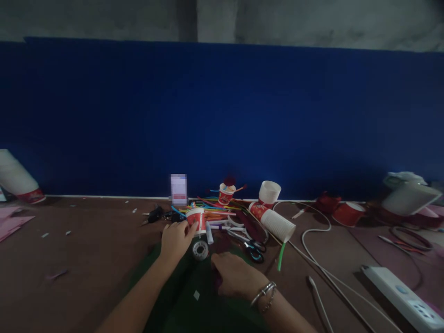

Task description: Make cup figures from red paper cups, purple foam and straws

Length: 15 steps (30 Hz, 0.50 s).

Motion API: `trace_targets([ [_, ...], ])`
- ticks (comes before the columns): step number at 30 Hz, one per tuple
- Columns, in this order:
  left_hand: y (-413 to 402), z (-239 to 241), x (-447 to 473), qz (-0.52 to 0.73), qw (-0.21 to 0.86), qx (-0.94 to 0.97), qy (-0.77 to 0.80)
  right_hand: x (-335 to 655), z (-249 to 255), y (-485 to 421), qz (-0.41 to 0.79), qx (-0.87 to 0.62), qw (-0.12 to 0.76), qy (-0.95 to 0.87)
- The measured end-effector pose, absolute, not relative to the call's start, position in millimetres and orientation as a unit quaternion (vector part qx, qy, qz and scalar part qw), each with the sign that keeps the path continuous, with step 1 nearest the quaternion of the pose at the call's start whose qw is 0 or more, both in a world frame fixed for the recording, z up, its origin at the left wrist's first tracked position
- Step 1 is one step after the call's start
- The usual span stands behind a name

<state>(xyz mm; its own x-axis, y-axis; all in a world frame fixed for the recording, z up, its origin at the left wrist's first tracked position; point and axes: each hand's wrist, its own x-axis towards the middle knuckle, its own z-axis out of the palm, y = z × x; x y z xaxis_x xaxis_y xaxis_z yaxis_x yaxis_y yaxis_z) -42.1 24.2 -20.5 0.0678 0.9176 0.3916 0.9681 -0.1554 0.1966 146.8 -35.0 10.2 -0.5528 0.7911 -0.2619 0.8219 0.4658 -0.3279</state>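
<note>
My left hand (177, 241) is closed on a red and white paper cup (197, 216), its fingers against the cup's near left side. Just below the cup, a grey tape roll (200, 250) lies on dark green material (180, 291). My right hand (239, 276), with bracelets at the wrist, is right of the roll and apart from it. Its fingers curl inward, and a dark purple bit shows beneath them, too dim to name. A small whitish tube (209, 233) rests beside the cup. Scissors (255, 252) with black and blue handles lie beyond my right hand.
Coloured pipe cleaners (218, 213) are heaped behind the cup. A phone (178, 189) leans at the blue partition (222, 115). Another decorated cup (226, 195) stands near stacked paper cups (279, 224). White cables (326, 263) and a power strip (402, 293) are on the right.
</note>
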Motion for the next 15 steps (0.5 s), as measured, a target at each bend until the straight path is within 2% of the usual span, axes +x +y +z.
trace_targets([
  [4,25,-17,-43,-0.244,0.040,-0.731,-0.636,147,8,-34,-0.221,0.473,0.044,0.852],
  [9,19,-14,-37,-0.354,0.028,-0.728,-0.586,152,5,-31,-0.223,0.460,0.011,0.860],
  [12,8,-7,-28,-0.406,-0.067,-0.759,-0.504,160,5,-21,-0.303,0.457,-0.035,0.835],
  [15,-5,-3,-12,-0.395,-0.223,-0.787,-0.417,168,3,-4,-0.391,0.492,-0.157,0.762],
])
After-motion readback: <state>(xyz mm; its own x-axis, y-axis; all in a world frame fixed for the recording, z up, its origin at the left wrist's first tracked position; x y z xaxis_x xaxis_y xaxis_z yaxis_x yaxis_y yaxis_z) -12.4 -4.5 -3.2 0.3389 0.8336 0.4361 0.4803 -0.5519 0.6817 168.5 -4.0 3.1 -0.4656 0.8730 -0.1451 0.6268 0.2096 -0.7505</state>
